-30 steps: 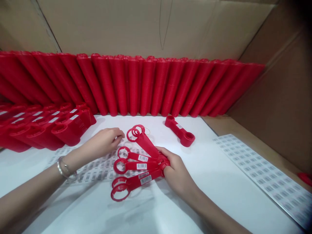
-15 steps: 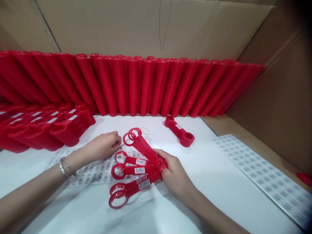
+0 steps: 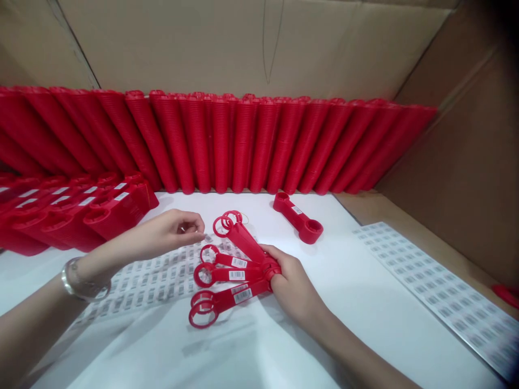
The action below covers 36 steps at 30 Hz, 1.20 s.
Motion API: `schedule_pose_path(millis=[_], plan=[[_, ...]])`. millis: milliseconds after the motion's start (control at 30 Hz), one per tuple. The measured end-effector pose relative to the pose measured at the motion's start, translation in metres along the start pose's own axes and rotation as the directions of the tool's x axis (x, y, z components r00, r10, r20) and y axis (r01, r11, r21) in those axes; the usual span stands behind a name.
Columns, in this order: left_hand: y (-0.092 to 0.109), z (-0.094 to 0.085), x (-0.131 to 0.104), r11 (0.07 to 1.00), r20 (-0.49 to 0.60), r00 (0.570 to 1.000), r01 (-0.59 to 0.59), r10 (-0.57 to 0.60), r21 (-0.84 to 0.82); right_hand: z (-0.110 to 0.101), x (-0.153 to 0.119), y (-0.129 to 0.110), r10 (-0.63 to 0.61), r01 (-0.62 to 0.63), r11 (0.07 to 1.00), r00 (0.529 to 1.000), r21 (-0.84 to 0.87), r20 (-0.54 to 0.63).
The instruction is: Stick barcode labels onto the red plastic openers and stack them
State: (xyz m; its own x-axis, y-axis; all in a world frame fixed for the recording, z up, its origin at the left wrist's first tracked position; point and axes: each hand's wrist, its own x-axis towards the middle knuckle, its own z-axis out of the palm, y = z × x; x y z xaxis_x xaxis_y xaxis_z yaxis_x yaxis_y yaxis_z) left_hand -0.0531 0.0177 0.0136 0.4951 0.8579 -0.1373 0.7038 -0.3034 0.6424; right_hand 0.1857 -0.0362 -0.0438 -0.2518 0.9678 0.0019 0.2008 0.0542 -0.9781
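Note:
My right hand (image 3: 294,281) is wrapped round the joined right end of several red plastic ring-ended pieces (image 3: 229,275), fanned out to the left. White barcode stickers show on the lower pieces of the fan; the upper ones show none. My left hand (image 3: 178,229) is raised left of the fan, thumb and forefinger pinched. At its fingertips is a small barcode sticker (image 3: 208,237). Beneath the left hand a sheet of barcode stickers (image 3: 150,281) lies on the white table (image 3: 227,356).
Tall stacks of red pieces (image 3: 243,146) lean along the cardboard wall (image 3: 203,43). Labelled red stacks (image 3: 117,210) stand at left. A short labelled red stack (image 3: 298,216) lies beyond my right hand. Another sticker sheet pile (image 3: 438,292) is at right.
My left hand has lifted off the sticker sheet and turned, its pinched fingers now showing. The fan in my right hand has shifted slightly right and up.

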Motion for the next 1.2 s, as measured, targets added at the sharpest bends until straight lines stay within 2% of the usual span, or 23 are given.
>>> schedule_pose_path(millis=[100,200,300,367,567,900,967,1033,1133,1200], plan=[[0.02,0.008,-0.005,0.982,0.023,0.999,0.046,-0.042,-0.184,0.002,-0.002,-0.002,0.001,-0.001,1.0,1.0,0.0,0.011],[0.034,0.03,-0.005,0.948,0.034,0.997,0.078,-0.071,-0.31,0.005,-0.003,-0.004,-0.002,0.002,1.0,1.0,0.002,0.024],[0.037,0.049,-0.001,0.91,0.021,0.994,0.106,-0.106,-0.4,0.005,-0.004,-0.005,-0.012,0.012,1.0,1.0,-0.001,0.021],[0.035,0.055,0.001,0.887,0.019,0.989,0.138,-0.145,-0.44,0.005,-0.004,-0.005,-0.018,0.018,1.0,1.0,-0.008,0.015],[0.034,0.057,0.003,0.861,0.011,0.98,0.182,-0.201,-0.474,0.004,-0.004,-0.006,-0.003,0.003,1.0,1.0,-0.006,0.016],[0.033,0.062,0.006,0.869,-0.017,0.977,0.18,-0.211,-0.461,0.005,-0.004,-0.007,-0.004,0.005,1.0,1.0,-0.025,0.023],[0.034,0.063,0.005,0.888,-0.039,0.976,0.179,-0.215,-0.424,0.006,-0.004,-0.007,-0.011,0.012,0.999,1.0,-0.031,0.024],[0.034,0.065,0.004,0.934,-0.096,0.976,0.154,-0.194,-0.321,0.006,-0.005,-0.007,-0.021,0.022,0.999,0.999,-0.033,0.028],[0.034,0.071,0.001,0.995,-0.252,0.964,0.093,-0.082,0.032,0.006,-0.006,-0.007,-0.036,0.037,0.999,0.998,-0.022,0.045],[0.033,0.076,-0.001,0.941,-0.341,0.94,0.085,0.034,0.327,0.006,-0.007,-0.007,-0.043,0.044,0.999,0.998,-0.026,0.055]])
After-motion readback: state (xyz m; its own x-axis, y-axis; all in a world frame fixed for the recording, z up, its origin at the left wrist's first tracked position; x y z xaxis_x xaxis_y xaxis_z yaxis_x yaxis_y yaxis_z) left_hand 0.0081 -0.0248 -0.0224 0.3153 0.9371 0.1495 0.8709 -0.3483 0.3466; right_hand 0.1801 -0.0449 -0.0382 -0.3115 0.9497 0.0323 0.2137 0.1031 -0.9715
